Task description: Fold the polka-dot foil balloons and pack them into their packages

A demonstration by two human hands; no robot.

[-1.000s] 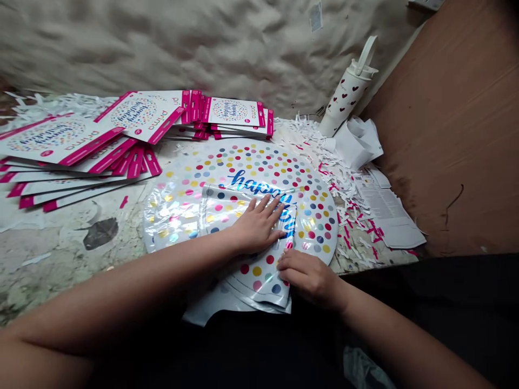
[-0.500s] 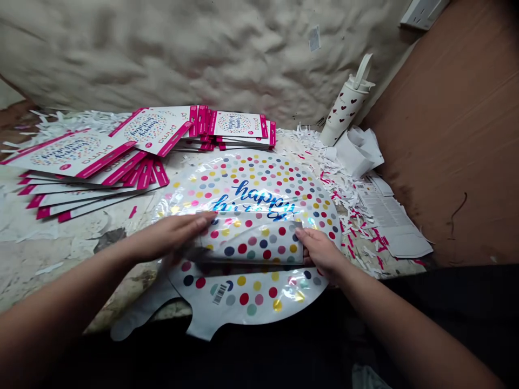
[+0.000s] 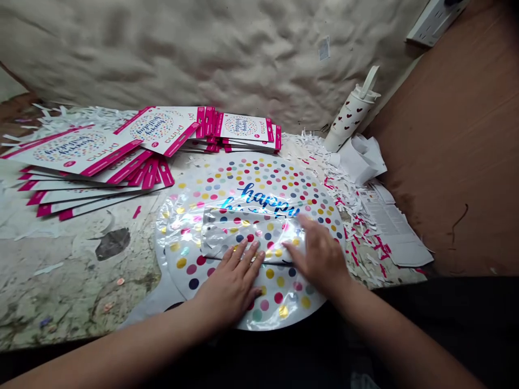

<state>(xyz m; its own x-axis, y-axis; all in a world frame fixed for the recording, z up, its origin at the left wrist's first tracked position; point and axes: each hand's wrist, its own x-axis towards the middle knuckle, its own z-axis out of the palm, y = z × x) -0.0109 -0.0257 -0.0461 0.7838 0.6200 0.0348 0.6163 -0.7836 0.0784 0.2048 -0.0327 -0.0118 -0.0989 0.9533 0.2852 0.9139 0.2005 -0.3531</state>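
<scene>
A flat foil balloon [image 3: 284, 175] with coloured dots and blue "happy birthday" lettering lies at the table's front edge, its outline doubled at the left as if more than one is stacked. Across its middle rests a folded foil balloon [image 3: 221, 232], a dotted rectangle that hides part of the lettering. My left hand [image 3: 233, 278] lies flat with fingers spread, its fingertips on the folded piece's lower edge. At that piece's right end is my right hand [image 3: 320, 248], thumb and forefinger apart, pressing on the foil and holding nothing.
Pink-and-white printed packets [image 3: 81, 154] lie in fanned piles at the back left. A white tumbler [image 3: 351, 116] with hearts leans at the back right beside crumpled paper [image 3: 360, 159]. Shredded paper [image 3: 357, 227] is strewn along the right. A brown panel [image 3: 458, 151] borders the right side.
My left hand has moved from the folded balloon's left end to its lower middle and flattened. My right hand has let go of the right edge and now presses on top.
</scene>
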